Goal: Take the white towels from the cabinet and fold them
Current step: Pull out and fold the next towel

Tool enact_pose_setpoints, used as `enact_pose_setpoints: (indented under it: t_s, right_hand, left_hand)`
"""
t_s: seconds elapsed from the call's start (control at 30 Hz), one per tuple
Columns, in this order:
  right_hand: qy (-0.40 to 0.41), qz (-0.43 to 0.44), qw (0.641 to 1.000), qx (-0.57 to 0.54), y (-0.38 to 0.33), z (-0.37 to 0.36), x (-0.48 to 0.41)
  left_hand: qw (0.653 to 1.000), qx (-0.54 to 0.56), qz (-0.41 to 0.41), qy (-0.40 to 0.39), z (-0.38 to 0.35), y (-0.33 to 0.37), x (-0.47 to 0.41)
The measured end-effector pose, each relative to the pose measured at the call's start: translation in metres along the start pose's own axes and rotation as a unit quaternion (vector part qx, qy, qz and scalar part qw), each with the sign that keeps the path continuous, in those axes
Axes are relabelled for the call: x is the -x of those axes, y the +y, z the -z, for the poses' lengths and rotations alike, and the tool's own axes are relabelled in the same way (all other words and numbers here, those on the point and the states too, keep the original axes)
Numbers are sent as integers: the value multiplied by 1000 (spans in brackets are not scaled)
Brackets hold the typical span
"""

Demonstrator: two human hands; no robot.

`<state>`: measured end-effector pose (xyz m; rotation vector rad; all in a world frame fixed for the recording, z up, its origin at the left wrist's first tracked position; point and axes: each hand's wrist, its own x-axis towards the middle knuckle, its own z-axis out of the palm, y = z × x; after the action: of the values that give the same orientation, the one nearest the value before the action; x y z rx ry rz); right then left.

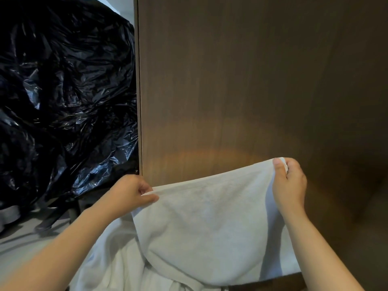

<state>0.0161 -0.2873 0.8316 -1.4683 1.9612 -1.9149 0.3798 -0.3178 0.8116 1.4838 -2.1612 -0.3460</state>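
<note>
Before the dark brown wood-grain cabinet panel: we hold the soft white terry towel by its top edge, and the rest hangs down in front of the panel's lower part.
Left hand: thumb and fingers are pinched on the towel's left corner, just by the panel's left edge.
Right hand: it is pinched on the right corner, higher against the panel.
Handling: we judge it light, limp and not slippery. It sags between our grips, so the corners are the places to hold.
Other cloth: crumpled white fabric lies below the panel's left edge.
Left of the panel: glossy black plastic bag.
</note>
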Motion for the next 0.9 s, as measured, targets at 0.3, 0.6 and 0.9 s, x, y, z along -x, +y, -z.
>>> enact_pose_setpoints:
  t_s: [0.3,0.6,0.9]
  right_hand:
    - [0,-18,1000,3,12,3,3]
    - [8,-34,999,0,17,6,5]
    - [-12,-35,995,93,34,8,4]
  left_hand:
    - [998,-4,22,63,-6,-14,11]
    - [985,119,58,111,-11,-20,14]
    - [916,375,79,119,-10,12,10]
